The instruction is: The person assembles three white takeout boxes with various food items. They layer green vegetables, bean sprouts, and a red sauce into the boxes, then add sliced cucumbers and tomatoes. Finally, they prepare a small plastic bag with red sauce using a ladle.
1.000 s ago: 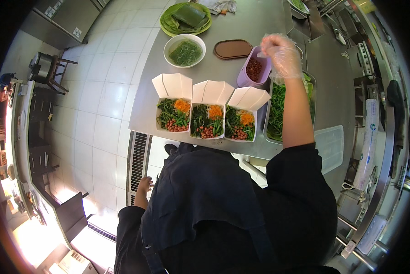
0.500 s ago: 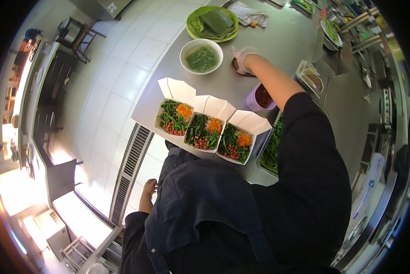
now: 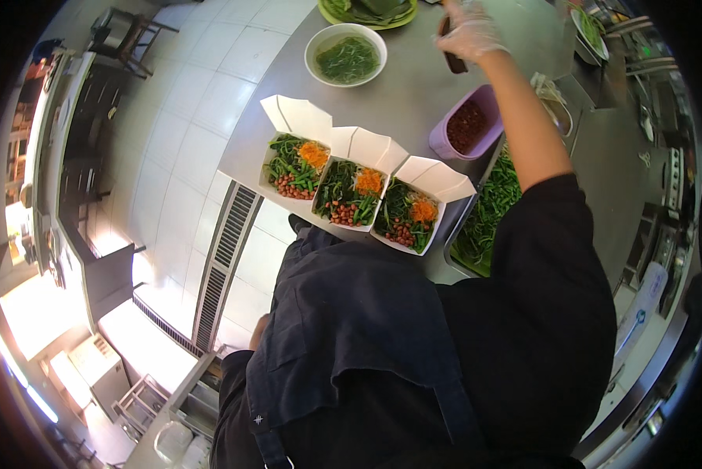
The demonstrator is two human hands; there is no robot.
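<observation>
And there's the change: half a sec ago the brown lid [image 3: 454, 64] is flat on the table [image 3: 409, 102], now it's tipped on edge, our gloved R hand [image 3: 473, 35] closed round it. Purple container [image 3: 443, 144] stands uncovered, reddish nuts [image 3: 468, 127] showing, just beyond 3 open boxes [image 3: 370, 148], to their R. Our L hand [image 3: 259, 334], mostly behind the apron [image 3: 343, 313]: can't tell its grip.

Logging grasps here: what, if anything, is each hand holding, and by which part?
The gloved right hand holds the brown lid by its edge; exact finger placement is unclear. The left hand is mostly hidden, so its hold cannot be told.
</observation>
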